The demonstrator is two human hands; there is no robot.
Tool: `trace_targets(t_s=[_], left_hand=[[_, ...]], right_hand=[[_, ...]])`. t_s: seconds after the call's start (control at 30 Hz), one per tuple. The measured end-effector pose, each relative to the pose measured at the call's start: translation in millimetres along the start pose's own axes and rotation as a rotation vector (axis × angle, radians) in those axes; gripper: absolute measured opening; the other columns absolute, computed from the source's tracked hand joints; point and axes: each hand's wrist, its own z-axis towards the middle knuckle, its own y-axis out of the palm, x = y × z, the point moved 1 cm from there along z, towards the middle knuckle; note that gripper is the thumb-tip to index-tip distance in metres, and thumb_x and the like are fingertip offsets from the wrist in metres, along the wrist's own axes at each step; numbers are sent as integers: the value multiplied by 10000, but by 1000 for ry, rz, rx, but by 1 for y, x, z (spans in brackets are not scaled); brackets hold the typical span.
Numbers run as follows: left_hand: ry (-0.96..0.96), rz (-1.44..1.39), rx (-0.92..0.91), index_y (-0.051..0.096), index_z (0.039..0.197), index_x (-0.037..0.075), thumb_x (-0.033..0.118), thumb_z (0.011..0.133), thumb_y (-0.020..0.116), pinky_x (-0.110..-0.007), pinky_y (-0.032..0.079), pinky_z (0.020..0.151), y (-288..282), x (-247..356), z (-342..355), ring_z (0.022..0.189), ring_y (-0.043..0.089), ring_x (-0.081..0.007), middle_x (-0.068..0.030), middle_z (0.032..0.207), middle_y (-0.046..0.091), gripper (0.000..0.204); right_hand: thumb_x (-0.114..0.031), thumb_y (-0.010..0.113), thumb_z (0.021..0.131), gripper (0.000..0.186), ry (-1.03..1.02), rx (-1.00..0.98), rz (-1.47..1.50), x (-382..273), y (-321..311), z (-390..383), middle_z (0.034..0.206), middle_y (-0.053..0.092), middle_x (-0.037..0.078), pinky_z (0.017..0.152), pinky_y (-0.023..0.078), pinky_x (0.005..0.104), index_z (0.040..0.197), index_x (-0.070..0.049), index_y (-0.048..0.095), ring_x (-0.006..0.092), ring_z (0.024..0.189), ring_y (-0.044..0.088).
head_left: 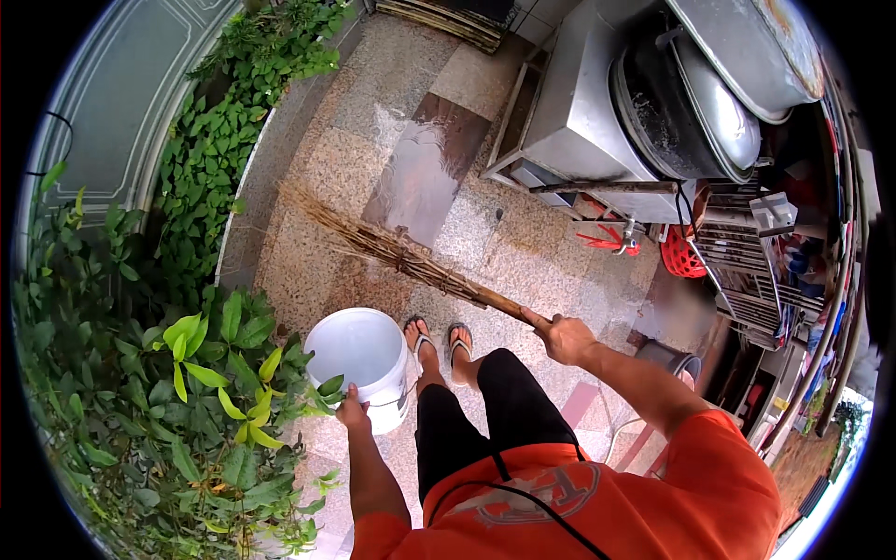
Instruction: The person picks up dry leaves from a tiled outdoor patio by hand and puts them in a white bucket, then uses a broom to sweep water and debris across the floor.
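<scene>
A long twig broom (420,264) slants across the floor in front of me, its bristles fanned out toward the far left. My right hand (567,340) is closed round the end of its wooden handle. A white plastic bucket (383,359) sits left of my feet, its inside pale and seemingly holding some water. At the bucket's near rim, my left hand (353,408) is closed on it; whether it grips the rim or the thin handle is hard to see. Leaves partly overlap this hand and the rim.
Dense green plants (187,373) crowd the left side, beside a low planter wall (245,201). Water glistens on the tiled floor (415,177). A metal stand (583,112) with large pans stands at the far right. Below it are a tap (627,233) and a red basket (681,254).
</scene>
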Motion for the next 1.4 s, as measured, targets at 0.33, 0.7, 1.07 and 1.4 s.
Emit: trace_targets(t_s=[0.33,0.7,1.07,1.4], left_hand=[[-78,556,297,505,1287,-72,435,759,829,-457,587,754,184,105,62,1094,607,-301,-178,1322,568,801],[237,864,233,704,878,-98,463,681,863,-385,588,655,432,226,71,776,698,-306,-191,942,719,616],[581,1125,341,671,983,-101,474,580,920,-376,575,834,547,291,19,937,708,-341,-226,1044,706,745],[637,1236,273,527,1091,-135,478,553,942,-417,560,879,466,309,-29,998,676,-385,-266,1072,666,915]], right_hand=[[-181,472,941,636,218,-87,148,70,-1,84,942,656,264,769,534,499,1540,-299,294,409,859,667],[-247,527,974,607,134,156,302,96,-54,69,759,600,266,579,524,511,1539,-261,305,427,619,621],[-306,498,990,568,304,-2,607,83,-32,211,857,680,264,723,535,534,1527,-306,312,439,784,668],[-274,495,996,631,514,236,593,49,-21,61,748,621,276,635,526,556,1565,-217,227,463,642,629]])
